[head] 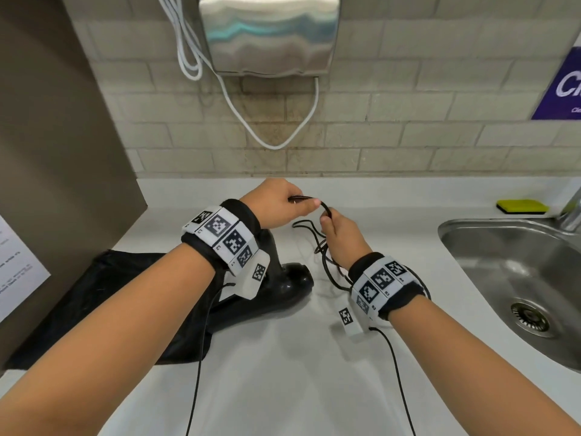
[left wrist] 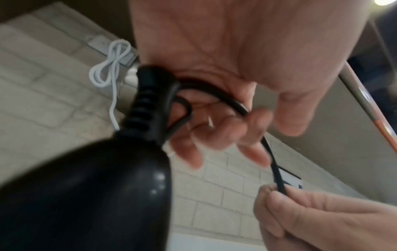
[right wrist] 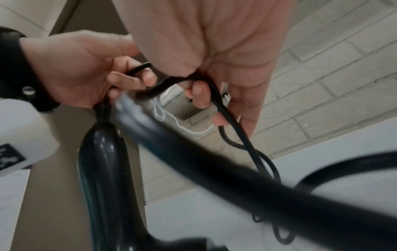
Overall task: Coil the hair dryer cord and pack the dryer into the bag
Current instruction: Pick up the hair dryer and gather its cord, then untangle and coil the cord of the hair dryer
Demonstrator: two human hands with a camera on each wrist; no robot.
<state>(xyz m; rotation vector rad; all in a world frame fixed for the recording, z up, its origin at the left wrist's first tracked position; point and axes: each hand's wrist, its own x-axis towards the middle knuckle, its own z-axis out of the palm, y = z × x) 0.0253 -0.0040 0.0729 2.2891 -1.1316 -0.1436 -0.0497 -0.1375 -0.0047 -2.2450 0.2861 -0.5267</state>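
The black hair dryer (head: 283,287) stands on the white counter (head: 283,372) with its handle (left wrist: 148,101) pointing up under my left wrist. My left hand (head: 283,206) grips loops of the black cord (head: 317,237) at the top of the handle. My right hand (head: 339,234) pinches the same cord (left wrist: 277,178) just to the right. Loose cord (right wrist: 264,163) hangs from the right hand down to the counter. The black bag (head: 103,297) lies flat to the left, partly under the dryer and my left forearm.
A steel sink (head: 518,278) is set into the counter on the right, with a yellow sponge (head: 522,205) behind it. A metal hand dryer (head: 270,33) with a white cable (head: 270,143) hangs on the tiled wall. A brown panel (head: 56,152) stands at left.
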